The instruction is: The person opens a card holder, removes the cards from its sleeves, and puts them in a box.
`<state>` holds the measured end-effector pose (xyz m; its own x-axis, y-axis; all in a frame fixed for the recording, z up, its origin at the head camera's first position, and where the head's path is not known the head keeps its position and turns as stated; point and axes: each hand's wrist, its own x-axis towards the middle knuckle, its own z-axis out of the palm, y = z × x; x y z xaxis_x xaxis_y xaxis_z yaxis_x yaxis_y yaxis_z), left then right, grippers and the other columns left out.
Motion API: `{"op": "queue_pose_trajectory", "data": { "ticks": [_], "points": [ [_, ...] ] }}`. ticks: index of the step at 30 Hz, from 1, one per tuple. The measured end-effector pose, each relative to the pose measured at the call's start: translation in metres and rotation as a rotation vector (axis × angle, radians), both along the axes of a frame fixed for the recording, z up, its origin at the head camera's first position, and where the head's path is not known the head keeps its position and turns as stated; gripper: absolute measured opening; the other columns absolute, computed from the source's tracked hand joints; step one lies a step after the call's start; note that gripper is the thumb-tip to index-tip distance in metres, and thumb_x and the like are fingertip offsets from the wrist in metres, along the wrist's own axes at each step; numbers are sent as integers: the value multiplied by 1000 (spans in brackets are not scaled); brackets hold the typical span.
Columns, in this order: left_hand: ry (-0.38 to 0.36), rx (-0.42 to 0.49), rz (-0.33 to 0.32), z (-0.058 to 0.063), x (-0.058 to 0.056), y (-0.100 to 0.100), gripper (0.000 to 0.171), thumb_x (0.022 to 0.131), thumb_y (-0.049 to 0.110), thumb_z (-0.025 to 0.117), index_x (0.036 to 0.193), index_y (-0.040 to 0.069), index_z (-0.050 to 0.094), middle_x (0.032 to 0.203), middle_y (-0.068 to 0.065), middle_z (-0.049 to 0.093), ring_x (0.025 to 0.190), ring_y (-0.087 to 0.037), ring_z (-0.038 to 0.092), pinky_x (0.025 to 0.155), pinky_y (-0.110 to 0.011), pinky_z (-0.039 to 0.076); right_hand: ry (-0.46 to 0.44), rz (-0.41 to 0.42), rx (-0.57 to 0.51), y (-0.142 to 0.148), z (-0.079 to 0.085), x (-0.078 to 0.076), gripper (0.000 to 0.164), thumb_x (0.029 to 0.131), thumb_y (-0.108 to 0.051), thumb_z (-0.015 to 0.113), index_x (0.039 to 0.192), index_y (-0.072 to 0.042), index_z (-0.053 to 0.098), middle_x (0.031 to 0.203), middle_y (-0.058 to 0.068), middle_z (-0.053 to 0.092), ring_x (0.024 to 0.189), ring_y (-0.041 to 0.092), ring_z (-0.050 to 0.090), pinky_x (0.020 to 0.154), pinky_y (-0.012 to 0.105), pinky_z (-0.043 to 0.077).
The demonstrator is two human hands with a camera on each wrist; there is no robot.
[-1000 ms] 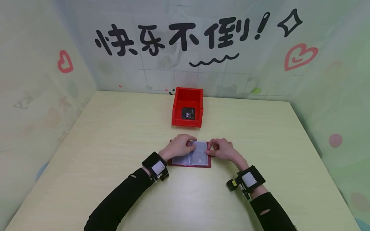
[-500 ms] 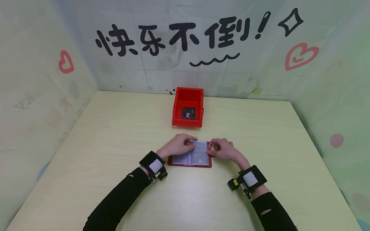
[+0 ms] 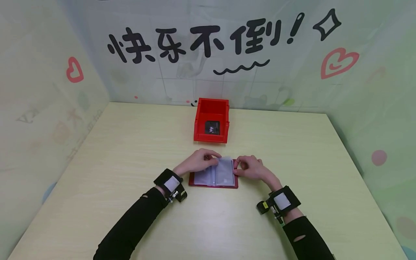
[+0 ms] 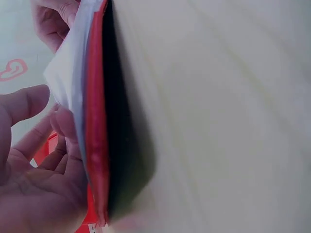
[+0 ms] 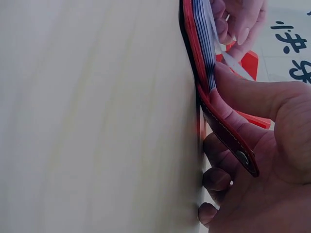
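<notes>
A red card holder (image 3: 213, 186) lies spread on the table, its clear plastic sleeves (image 3: 224, 175) facing up. My left hand (image 3: 196, 161) is at the upper middle of it, thumb and index finger at the top edge of a sleeve that stands up slightly. In the left wrist view that sleeve (image 4: 63, 77) rises between the thumb and the other fingers. My right hand (image 3: 251, 168) grips the right edge. The right wrist view shows its thumb (image 5: 252, 92) on the stacked sleeves, fingers behind the cover, and a snap strap (image 5: 233, 138) hanging against the palm.
Behind the card holder stands a red bin (image 3: 211, 139), with a black card marked "Vip" (image 3: 212, 127) in it. The pale wooden table (image 3: 146, 130) meets printed walls at the back and both sides.
My left hand has shifted a little left and up, and the top of the clear sleeve has lifted with it. The right hand stays at the right edge.
</notes>
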<state>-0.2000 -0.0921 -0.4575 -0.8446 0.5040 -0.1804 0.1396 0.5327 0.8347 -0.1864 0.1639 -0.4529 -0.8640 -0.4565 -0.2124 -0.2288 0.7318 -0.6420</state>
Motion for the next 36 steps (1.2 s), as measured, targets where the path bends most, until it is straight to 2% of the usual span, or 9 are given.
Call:
{"op": "queue_pose_trajectory", "data": {
  "ticks": [3, 6, 11, 15, 18, 21, 24, 28, 36],
  "points": [
    [-20, 34, 20, -1, -1, -1, 29, 99, 24, 62, 125, 12, 70, 83, -5, 61, 63, -14, 56, 62, -24, 47, -3, -1, 4, 0, 1, 0, 12, 91, -25, 73, 92, -15, 65, 65, -3, 42, 70, 16, 45, 82, 45, 23],
    [-34, 74, 34, -1, -3, -1, 27, 102, 29, 58, 115, 9, 71, 77, -4, 58, 61, -14, 55, 62, -24, 47, 2, -2, 6, 0, 1, 0, 13, 91, -25, 74, 91, -15, 65, 64, -3, 43, 70, 16, 45, 82, 45, 24],
    [-89, 130, 80, -1, -4, 1, 42, 105, 43, 48, 99, 5, 67, 77, -4, 59, 65, -16, 58, 61, -25, 52, 8, -5, 3, 0, 0, -1, 14, 90, -26, 74, 90, -15, 66, 64, -3, 44, 70, 16, 45, 83, 46, 24],
    [-117, 124, 122, 0, -4, 0, 48, 103, 47, 48, 101, 5, 71, 76, -7, 64, 65, -16, 61, 62, -26, 55, 5, -8, -2, 0, -2, -2, 15, 90, -27, 74, 91, -15, 66, 65, -3, 45, 71, 16, 46, 83, 46, 24],
    [-99, 96, 135, 2, -3, -2, 41, 101, 42, 55, 104, 5, 73, 80, -9, 68, 64, -16, 64, 63, -26, 56, 3, -8, -1, 0, -2, -3, 15, 90, -27, 74, 91, -15, 66, 65, -3, 45, 71, 16, 46, 82, 46, 24],
    [-51, 50, 129, 5, -1, -3, 30, 99, 30, 62, 106, 5, 75, 89, -9, 72, 63, -16, 64, 63, -26, 56, 4, -6, 5, 0, -2, -2, 15, 90, -27, 74, 91, -15, 66, 65, -3, 45, 71, 16, 46, 82, 45, 24],
    [25, -22, 110, 7, 0, -5, 21, 95, 21, 67, 106, 6, 77, 97, -9, 75, 74, -14, 63, 68, -25, 53, 0, -8, 8, 0, -1, -2, 14, 90, -27, 74, 92, -15, 66, 65, -3, 45, 71, 16, 46, 82, 45, 24],
    [88, -102, 98, 11, 1, -6, 16, 93, 17, 69, 102, 7, 77, 100, -8, 76, 88, -17, 60, 76, -26, 49, -10, -11, 0, -1, 1, -1, 14, 90, -26, 74, 92, -15, 66, 65, -3, 44, 72, 16, 45, 84, 46, 24],
    [110, -188, 113, 15, 4, -7, 14, 92, 13, 71, 105, 7, 74, 101, -9, 73, 86, -19, 60, 73, -27, 50, -3, -12, 15, -1, 2, -1, 14, 90, -27, 74, 92, -15, 66, 64, -3, 44, 71, 15, 45, 84, 47, 24]
  ]
}}
